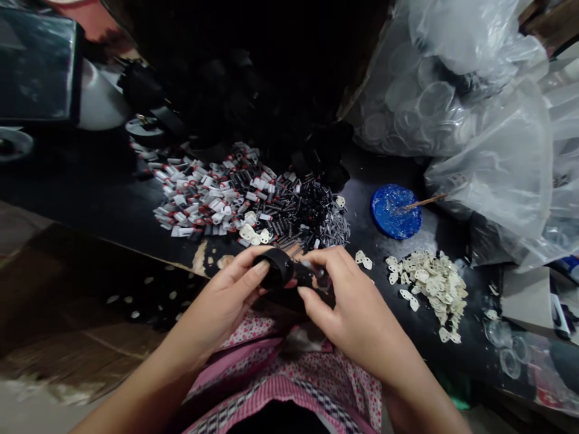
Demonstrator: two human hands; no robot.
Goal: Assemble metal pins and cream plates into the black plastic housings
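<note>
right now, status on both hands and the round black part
Left hand gripping round black hollow part; right hand on its other end; small loose parts piled just beyond, no clear obstruction seen.

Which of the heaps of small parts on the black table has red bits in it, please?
The leftmost heap of white and grey tubular pieces; the dark springs, slim grey parts and cream flat plates show none.

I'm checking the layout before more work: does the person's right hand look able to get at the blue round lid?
Probably yes, if the right hand lets go of the black part; nothing visible blocks the way to the blue round lid.
</note>
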